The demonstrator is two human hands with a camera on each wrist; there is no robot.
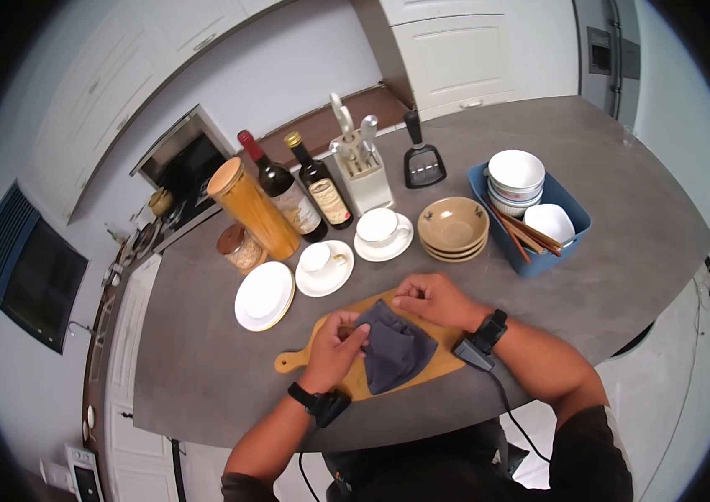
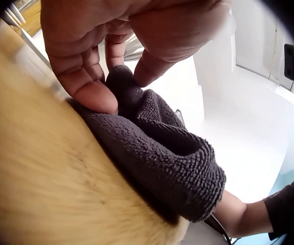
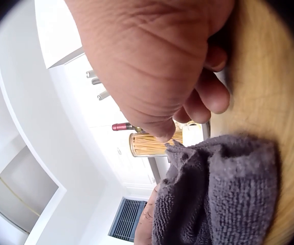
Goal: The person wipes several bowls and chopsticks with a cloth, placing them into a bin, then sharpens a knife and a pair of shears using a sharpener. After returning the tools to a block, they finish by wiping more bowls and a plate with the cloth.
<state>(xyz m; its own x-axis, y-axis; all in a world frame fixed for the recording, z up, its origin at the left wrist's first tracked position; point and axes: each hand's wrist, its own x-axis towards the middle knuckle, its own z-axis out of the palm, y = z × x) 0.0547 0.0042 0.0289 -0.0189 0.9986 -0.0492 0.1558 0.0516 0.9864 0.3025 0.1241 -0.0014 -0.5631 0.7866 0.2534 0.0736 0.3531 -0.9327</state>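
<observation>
A dark grey cloth point(image 1: 397, 347) lies folded and bunched on a wooden cutting board point(image 1: 290, 361). My left hand point(image 1: 338, 347) holds the cloth's left edge. In the left wrist view, the thumb and fingers point(image 2: 98, 97) close around its raised fold. My right hand point(image 1: 438, 301) hovers over the board by the cloth's far corner, its fingers loosely bent. In the right wrist view, the thumb tip comes close to the cloth point(image 3: 213, 189), with a small gap showing.
Behind the board stand stacked plates point(image 1: 263, 297), two cups on saucers point(image 1: 384, 230), brown bowls point(image 1: 453, 226), wine bottles point(image 1: 321, 188), a pasta jar point(image 1: 258, 209) and a knife block point(image 1: 367, 184). On the right is a blue bin point(image 1: 530, 263) with bowls and chopsticks.
</observation>
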